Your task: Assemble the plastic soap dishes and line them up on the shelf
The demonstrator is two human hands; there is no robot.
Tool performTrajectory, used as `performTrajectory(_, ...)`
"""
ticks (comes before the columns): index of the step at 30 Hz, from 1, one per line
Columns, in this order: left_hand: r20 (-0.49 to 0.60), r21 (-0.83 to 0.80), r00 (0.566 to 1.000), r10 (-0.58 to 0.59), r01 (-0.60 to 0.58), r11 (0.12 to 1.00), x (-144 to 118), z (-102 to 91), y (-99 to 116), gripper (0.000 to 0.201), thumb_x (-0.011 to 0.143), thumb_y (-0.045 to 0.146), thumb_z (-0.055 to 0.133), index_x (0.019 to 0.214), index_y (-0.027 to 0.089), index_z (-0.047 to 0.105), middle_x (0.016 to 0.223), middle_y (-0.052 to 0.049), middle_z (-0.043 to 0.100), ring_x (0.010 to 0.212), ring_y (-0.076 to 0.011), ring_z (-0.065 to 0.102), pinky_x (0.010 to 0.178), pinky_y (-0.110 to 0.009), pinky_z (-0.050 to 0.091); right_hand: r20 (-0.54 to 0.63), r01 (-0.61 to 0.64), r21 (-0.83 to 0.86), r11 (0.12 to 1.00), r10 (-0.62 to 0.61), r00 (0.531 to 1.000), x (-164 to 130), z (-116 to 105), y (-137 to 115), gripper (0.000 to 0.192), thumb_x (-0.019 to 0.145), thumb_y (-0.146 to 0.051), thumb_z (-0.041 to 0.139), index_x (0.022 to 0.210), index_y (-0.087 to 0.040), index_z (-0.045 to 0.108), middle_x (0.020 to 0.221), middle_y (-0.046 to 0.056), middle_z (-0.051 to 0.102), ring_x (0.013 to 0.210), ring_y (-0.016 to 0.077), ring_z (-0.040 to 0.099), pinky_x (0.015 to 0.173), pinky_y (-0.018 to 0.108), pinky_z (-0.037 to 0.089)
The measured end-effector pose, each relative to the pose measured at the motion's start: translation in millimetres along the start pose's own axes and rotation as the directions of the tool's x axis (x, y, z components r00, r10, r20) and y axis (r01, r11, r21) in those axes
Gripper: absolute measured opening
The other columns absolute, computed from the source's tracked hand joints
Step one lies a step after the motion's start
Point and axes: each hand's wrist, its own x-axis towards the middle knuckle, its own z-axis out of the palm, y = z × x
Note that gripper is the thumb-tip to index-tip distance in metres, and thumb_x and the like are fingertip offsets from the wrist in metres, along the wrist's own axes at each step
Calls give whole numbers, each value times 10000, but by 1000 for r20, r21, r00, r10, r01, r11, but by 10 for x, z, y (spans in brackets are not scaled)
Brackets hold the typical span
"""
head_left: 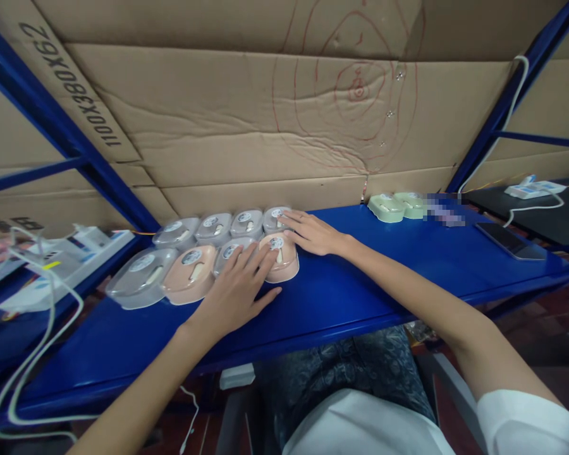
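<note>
Two rows of lidded lunch boxes stand on the blue shelf, each with a clear cover, a round label and a pale handle-like piece on top. My left hand (pixel 239 287) lies with fingers spread over the front row, on a grey lunch box (pixel 227 250) and the pink lunch box (pixel 287 262) at the row's right end. Fingers outstretched, my right hand (pixel 315 232) rests at the right end of the back row, touching a grey lunch box (pixel 271 218). Another pink lunch box (pixel 189 275) and a large grey one (pixel 142 278) sit further left.
Two green lunch boxes (pixel 392 207) stand at the back right of the blue shelf (pixel 351 284). A phone (pixel 509 241) lies near the right end. Power strips (pixel 76 259) and white cables are at left; a cardboard wall (pixel 208 126) rises behind.
</note>
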Motion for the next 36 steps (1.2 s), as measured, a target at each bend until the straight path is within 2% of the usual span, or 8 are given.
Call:
performTrajectory(8,-14,-27,1000,6,-6,1000,27,20,-3,642,1083,472,507,1637,157,427,1689,-221,483,1576,-420,444,1301,-668,319,27,-116,-110,987,119,992,-254,-151,140,414,1125,-405,451,1374,-122,620,1385,199,703,1270,339,678,1098,527,535)
performTrajectory(13,-44,-7,999,17,-17,1000,65,-9,24,611,1076,456,517,1601,147,466,1634,-246,528,1505,-434,513,1278,-653,355,10,-250,-227,941,259,966,-581,-351,200,482,1037,-531,611,1318,-140,582,1341,219,625,1155,375,680,1019,537,568)
performTrajectory(18,-81,9,997,-10,11,1000,258,-78,150,623,1075,495,525,1561,104,510,1563,-271,570,1482,-480,504,1243,-678,378,-114,-461,-252,851,447,887,-871,-376,218,666,914,-727,691,1240,-162,555,1313,232,571,1101,425,684,926,576,596)
performTrajectory(22,-157,-125,987,-17,-3,992,633,-136,397,666,1086,562,506,1578,114,493,1586,-252,547,1534,-462,440,1276,-663,350,-164,-591,-190,784,568,807,-1010,-388,230,588,888,-602,722,1216,-161,513,1327,238,534,969,375,705,869,562,609)
performTrajectory(25,-166,-259,985,-39,-5,966,964,-96,575,613,1090,514,523,1596,172,468,1624,-213,514,1540,-418,451,1278,-633,377,-155,-536,-140,833,516,842,-1168,-411,260,623,847,-524,739,1289,-157,498,1358,234,507,1005,379,702,909,581,613)
performTrajectory(29,-140,-483,990,-23,-48,874,1288,118,659,696,1030,460,647,1624,184,412,1688,-218,423,1619,-384,344,1322,-594,337,-111,-341,-11,940,338,935,-1494,-449,264,768,853,-415,718,1518,-179,414,1476,225,473,1307,429,613,1104,630,541)
performTrajectory(33,-34,-634,999,4,-24,773,1354,346,656,980,891,520,816,1681,214,323,1756,-220,308,1653,-422,265,1329,-636,298,-95,-180,165,970,198,976,-1719,-514,175,781,861,-338,714,1567,-205,408,1509,201,525,1429,392,537,1194,620,475)
performTrajectory(36,-22,-692,999,46,-49,720,1285,419,712,991,878,506,835,1685,256,318,1734,-199,349,1631,-414,317,1318,-637,320,-112,-124,261,957,158,981,-1745,-559,102,707,896,-429,760,1513,-234,473,1461,174,595,1376,363,583,1156,580,510)
